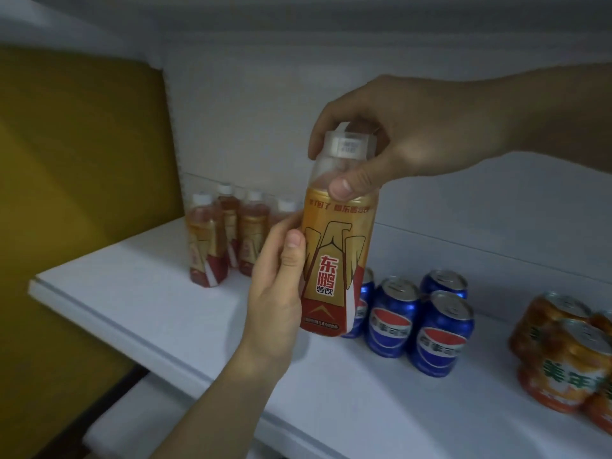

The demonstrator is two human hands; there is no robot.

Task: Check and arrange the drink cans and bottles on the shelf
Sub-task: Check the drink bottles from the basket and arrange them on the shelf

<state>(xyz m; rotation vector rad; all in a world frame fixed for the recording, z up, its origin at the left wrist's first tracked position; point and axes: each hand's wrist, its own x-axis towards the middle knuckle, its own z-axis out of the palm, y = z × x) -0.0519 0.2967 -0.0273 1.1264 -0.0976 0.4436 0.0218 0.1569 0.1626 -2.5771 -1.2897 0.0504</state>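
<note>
A gold-and-red energy drink bottle (337, 260) with a clear cap cover is held upright above the white shelf (139, 293). My left hand (275, 293) grips its lower left side. My right hand (381, 140) closes over the cap and neck from above. Several matching bottles (225, 240) stand at the back left of the shelf. Several blue cola cans (430, 323) stand to the right, partly behind the held bottle. Orange soda cans (563, 352) sit at the right edge of view.
A yellow panel (76, 193) bounds the shelf on the left. The white back wall (265, 127) rises behind the drinks. A lower shelf edge (132, 425) shows beneath the front lip.
</note>
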